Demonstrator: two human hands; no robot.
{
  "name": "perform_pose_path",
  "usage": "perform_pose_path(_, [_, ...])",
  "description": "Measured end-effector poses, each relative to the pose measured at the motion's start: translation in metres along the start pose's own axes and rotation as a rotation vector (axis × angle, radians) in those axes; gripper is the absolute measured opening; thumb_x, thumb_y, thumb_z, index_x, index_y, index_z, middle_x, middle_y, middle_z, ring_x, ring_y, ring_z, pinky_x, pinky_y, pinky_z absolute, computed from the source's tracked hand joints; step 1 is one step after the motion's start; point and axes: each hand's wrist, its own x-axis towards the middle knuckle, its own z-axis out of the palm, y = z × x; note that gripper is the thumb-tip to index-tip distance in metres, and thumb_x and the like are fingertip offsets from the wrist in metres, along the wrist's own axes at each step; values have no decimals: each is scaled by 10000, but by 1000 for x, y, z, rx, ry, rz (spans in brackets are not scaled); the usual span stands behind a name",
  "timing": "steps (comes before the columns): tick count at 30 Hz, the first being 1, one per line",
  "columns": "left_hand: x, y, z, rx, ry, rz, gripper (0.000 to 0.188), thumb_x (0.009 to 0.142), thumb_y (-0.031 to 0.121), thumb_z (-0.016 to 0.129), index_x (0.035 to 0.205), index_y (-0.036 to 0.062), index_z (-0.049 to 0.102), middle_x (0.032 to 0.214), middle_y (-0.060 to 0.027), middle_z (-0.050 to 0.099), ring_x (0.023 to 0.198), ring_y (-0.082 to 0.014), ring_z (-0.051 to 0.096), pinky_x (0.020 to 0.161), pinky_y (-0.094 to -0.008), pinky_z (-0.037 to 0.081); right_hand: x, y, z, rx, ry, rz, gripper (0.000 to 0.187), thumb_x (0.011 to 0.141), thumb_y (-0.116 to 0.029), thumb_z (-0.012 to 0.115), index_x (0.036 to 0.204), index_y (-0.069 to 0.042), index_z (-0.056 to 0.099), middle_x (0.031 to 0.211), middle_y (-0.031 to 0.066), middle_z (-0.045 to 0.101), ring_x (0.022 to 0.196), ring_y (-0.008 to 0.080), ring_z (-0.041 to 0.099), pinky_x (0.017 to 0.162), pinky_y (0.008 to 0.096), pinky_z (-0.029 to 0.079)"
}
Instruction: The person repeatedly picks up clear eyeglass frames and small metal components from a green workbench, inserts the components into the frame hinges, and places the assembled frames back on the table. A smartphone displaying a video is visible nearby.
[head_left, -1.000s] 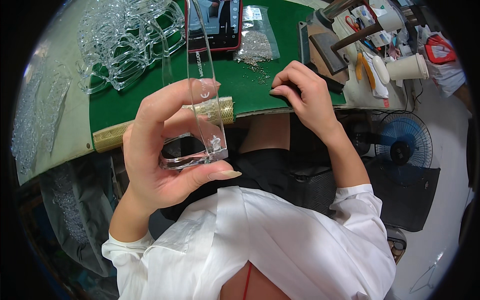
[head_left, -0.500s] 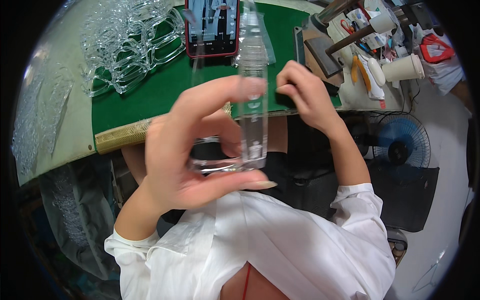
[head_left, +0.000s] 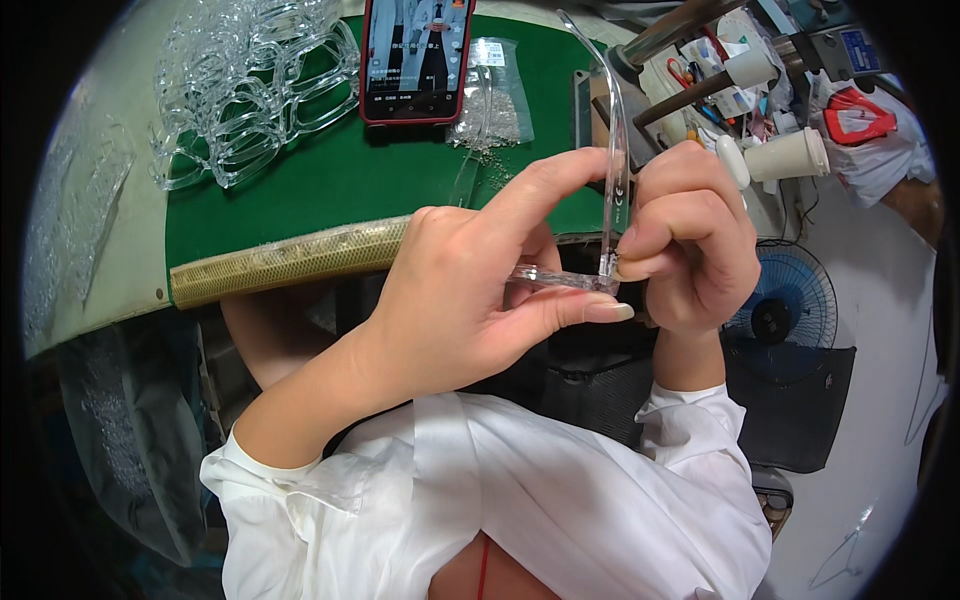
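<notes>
In front of my chest, my left hand (head_left: 455,295) is closed on a clear plastic eyeglass frame (head_left: 612,140). Fingers and thumb grip its front, while one temple stands up past the index finger. Right against the hinge corner is my right hand (head_left: 700,235), its thumb and index finger pinched together. Whatever tiny piece sits in that pinch is too small to make out. Behind the hands, a small clear bag (head_left: 500,112) of tiny metal parts lies on the green mat (head_left: 350,180), with loose bits (head_left: 492,168) spilled in front of it.
Clear eyeglass frames (head_left: 250,95) are heaped at the back left, beside a red-cased phone (head_left: 412,108). Gold mesh edging (head_left: 290,268) lines the table's near edge. On the right are a metal bench tool (head_left: 690,30), a white cup (head_left: 785,156) and a fan (head_left: 785,310).
My left hand has carried the eyeglass frame to the right. My right hand has come up from the mat's edge to meet it at the hinge.
</notes>
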Motion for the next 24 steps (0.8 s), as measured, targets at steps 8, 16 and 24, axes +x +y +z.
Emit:
perform_pose_path(8, [1, 2, 1, 103, 27, 11, 753, 715, 142, 798, 1334, -32, 406, 1266, -128, 576, 607, -135, 631, 579, -243, 512, -1, -1, -2, 16, -9, 96, 167, 710, -139, 746, 744, -22, 633, 730, 61, 576, 649, 174, 544, 542, 258, 405])
perform_pose_path(16, [2, 0, 3, 197, 73, 46, 751, 704, 129, 804, 1329, -29, 419, 1226, -132, 595, 601, -149, 635, 556, -254, 505, -9, 3, 7, 57, 63, 117, 174, 737, -134, 724, 794, -14, 611, 739, 63, 569, 650, 183, 545, 547, 262, 415])
perform_pose_path(24, [4, 4, 5, 123, 56, -31, 717, 711, 94, 795, 1322, -16, 437, 1130, -98, 636, 595, -114, 601, 565, -229, 476, -3, 7, 2, -85, 18, -67, 165, 712, -97, 713, 790, -14, 594, 748, 63, 564, 633, 191, 539, 523, 276, 416])
